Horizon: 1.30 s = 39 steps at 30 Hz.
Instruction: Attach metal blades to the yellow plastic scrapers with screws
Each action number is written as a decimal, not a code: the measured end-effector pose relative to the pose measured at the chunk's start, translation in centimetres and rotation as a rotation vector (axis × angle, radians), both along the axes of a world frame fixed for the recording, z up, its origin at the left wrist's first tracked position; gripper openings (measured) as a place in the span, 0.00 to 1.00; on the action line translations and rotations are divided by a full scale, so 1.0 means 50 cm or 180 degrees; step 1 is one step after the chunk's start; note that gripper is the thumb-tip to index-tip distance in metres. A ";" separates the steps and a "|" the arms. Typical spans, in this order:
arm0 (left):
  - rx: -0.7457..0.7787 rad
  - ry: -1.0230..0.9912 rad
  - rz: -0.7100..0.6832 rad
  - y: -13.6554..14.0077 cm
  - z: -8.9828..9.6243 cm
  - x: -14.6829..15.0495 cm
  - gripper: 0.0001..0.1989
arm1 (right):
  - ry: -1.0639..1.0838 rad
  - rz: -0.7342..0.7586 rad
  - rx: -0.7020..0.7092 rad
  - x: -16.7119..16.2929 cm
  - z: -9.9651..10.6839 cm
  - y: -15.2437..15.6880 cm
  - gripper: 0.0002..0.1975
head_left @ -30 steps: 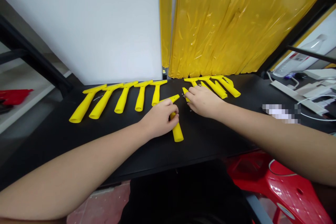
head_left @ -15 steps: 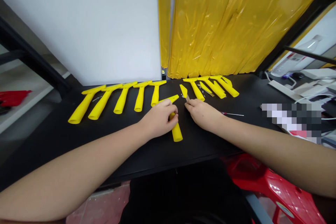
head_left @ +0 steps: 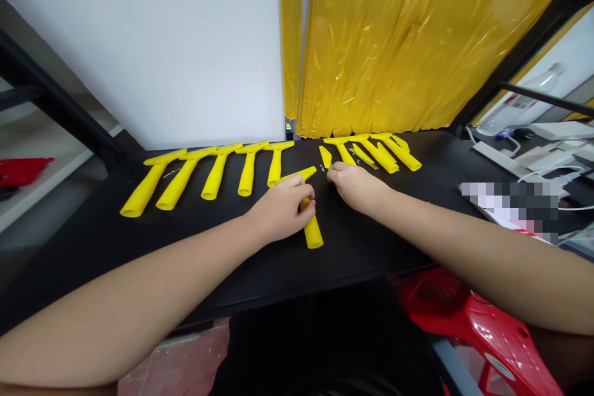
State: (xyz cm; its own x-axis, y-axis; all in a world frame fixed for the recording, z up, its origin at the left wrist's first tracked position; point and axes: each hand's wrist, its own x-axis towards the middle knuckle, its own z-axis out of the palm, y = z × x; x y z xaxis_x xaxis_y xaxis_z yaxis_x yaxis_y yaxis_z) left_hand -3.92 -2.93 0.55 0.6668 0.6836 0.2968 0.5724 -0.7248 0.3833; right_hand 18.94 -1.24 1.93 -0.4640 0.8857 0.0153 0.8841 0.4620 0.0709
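Note:
My left hand is closed around a yellow T-shaped plastic handle, which lies on the black table with its hollow end towards me. Its crosspiece reaches out past my fingers to the upper right. My right hand is just to the right, its thumb and fingers pinched together. What sits in that pinch is too small to make out. Right by its fingertips lie a loose yellow plate and some tiny metal screws. Behind this hand, another yellow handle is partly hidden.
Several yellow handles stand in a row at the left; more handles and loose pieces lie at the back right. A white panel and yellow plastic sheeting rise behind. Cables and papers crowd the right. A red stool is below.
My right hand has shifted slightly back along the table, towards the screws. A screwdriver that showed beside my right wrist is now hidden. My left hand stays on its handle.

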 end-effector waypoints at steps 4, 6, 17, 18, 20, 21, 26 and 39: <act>0.0018 0.0006 0.0010 0.001 -0.002 0.000 0.08 | 0.0070 0.0019 -0.0029 0.005 -0.001 -0.026 0.13; 0.0007 0.0003 0.0001 0.001 -0.003 0.000 0.08 | 0.0049 0.0005 -0.0052 0.004 -0.001 -0.048 0.11; 0.0024 0.0026 0.0024 0.001 -0.003 0.002 0.08 | 0.0223 0.0187 0.0528 0.010 -0.048 -0.100 0.17; 0.0023 0.0030 0.0029 0.001 -0.002 0.002 0.08 | 0.0201 0.0143 0.0526 0.007 -0.050 -0.091 0.18; 0.0016 0.0037 0.0031 0.001 -0.001 0.002 0.08 | 0.0116 0.0013 0.0475 -0.001 -0.051 -0.074 0.20; 0.0015 0.0037 0.0021 0.001 -0.001 0.002 0.08 | 0.0061 -0.0061 0.0440 -0.007 -0.049 -0.067 0.21; 0.0026 0.0021 -0.0043 0.001 0.000 0.000 0.08 | -0.0095 -0.0220 0.0463 -0.035 -0.041 -0.042 0.20; 0.0020 0.0059 -0.0039 0.002 -0.003 -0.002 0.08 | -0.0125 -0.0239 0.0464 -0.048 -0.052 0.008 0.28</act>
State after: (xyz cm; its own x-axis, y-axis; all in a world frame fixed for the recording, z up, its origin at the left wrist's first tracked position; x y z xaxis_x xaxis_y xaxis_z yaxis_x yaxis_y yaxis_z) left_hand -4.00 -2.83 0.41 0.6805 0.6736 0.2885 0.5706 -0.7341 0.3682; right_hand 16.56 -0.85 -0.68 -0.3994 0.9076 0.1294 0.9109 0.3770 0.1677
